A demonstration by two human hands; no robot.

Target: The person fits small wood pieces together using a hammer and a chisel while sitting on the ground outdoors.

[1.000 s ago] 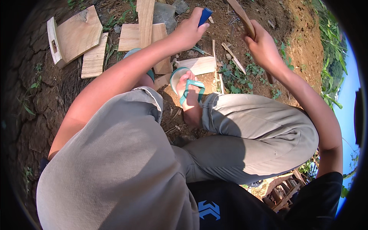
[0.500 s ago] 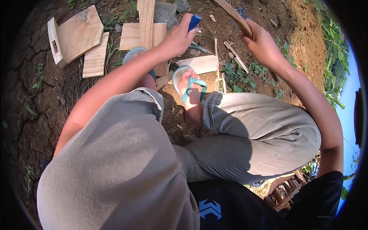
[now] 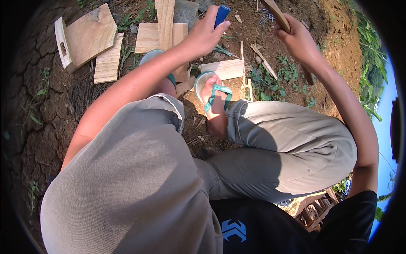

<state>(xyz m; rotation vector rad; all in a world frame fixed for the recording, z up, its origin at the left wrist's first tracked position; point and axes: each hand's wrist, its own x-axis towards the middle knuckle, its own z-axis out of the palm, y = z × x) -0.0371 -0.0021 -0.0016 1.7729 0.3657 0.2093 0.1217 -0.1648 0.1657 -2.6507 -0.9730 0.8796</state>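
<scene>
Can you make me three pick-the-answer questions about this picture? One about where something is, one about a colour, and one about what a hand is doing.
1. Where is the strip of wood in the right hand?
A. Flat under a knee
B. Up in the air, slanted
C. Inside a box

2. What colour is the handle in the left hand?
A. Blue
B. Red
C. Yellow

3. What is the left hand doing?
A. Lying open on the ground
B. Pointing up
C. Closed around the handle

Answers: 1 B, the wooden strip sticks up slanted from the fist. 2 A, it shows blue above the fingers. 3 C, the fingers wrap it.
</scene>
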